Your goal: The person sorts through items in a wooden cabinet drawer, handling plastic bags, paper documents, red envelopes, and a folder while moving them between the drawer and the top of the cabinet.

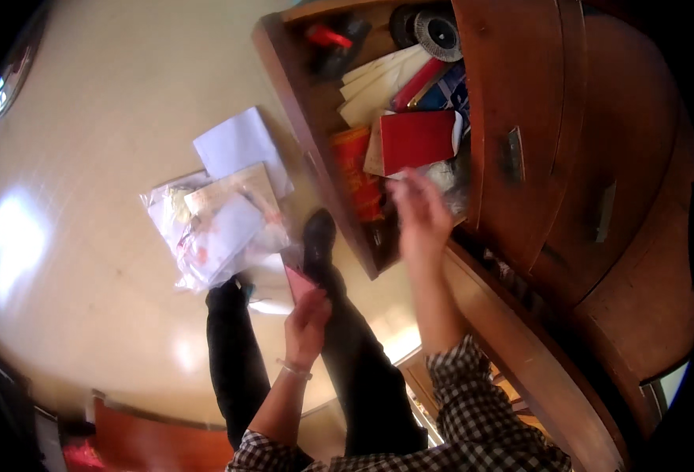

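Observation:
My left hand [308,321] is closed around the lower edge of a thin pinkish-red booklet [299,280], held above my legs. Over the pulled-out wooden drawer [331,189] reaches my right hand [423,214], somewhat blurred, its fingers stretched out and apart with nothing visible in them. Just beyond those fingertips lies a red booklet [418,140] on top of other papers. To its left is a red and gold packet [355,173]. Cream envelopes [382,85] lie fanned out farther back in the drawer, beside a round grey brush-like disc [440,35].
On the floor at left lie a clear plastic bag of papers [213,236] and folded white sheets [245,148]. A black item with a red part [333,38] sits in the drawer's far corner. The wooden cabinet front [536,141] rises at right. An orange-red surface [154,436] shows at lower left.

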The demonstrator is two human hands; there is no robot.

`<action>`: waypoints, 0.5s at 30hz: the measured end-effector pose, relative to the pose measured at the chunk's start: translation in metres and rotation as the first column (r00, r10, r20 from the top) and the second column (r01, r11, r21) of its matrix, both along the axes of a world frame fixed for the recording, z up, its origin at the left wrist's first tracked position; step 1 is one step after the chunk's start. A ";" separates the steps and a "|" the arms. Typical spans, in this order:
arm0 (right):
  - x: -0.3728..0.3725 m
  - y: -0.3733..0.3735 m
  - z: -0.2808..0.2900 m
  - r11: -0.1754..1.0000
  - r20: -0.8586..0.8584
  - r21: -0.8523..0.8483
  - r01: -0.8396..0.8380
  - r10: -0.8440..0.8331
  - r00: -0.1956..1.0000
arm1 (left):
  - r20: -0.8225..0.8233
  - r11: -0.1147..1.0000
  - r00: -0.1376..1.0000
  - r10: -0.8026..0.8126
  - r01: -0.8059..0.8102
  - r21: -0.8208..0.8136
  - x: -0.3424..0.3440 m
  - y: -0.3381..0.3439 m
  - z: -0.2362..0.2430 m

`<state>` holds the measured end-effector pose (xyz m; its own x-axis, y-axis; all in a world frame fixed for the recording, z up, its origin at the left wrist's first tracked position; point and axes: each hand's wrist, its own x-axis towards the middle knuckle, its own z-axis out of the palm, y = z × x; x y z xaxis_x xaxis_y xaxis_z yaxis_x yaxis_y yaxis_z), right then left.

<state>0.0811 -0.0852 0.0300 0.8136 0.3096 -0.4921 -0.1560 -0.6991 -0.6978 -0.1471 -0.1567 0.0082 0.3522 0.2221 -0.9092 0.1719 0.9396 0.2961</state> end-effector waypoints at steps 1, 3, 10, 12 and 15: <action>0.037 -0.015 -0.016 0.996 0.038 -0.030 0.081 -0.080 0.996 | 0.022 1.000 1.000 0.002 -0.001 -0.010 0.007 -0.001 0.002; 0.079 -0.035 -0.036 0.942 -0.096 -0.054 0.331 -0.335 0.937 | 0.060 0.999 0.998 0.013 -0.010 -0.041 0.013 -0.003 0.004; 0.079 -0.019 -0.076 0.915 -0.245 -0.014 0.403 -0.394 0.886 | 0.049 0.990 0.991 0.127 -0.124 -0.069 0.000 -0.007 0.000; 0.096 -0.034 -0.073 0.892 -0.291 0.138 0.431 -0.380 0.878 | 0.018 0.999 0.999 -0.036 0.037 -0.036 0.009 -0.015 -0.004; 0.096 -0.029 -0.069 0.809 -0.461 0.274 0.521 -0.365 0.809 | 0.008 0.999 0.999 0.049 -0.049 -0.019 0.016 -0.007 -0.003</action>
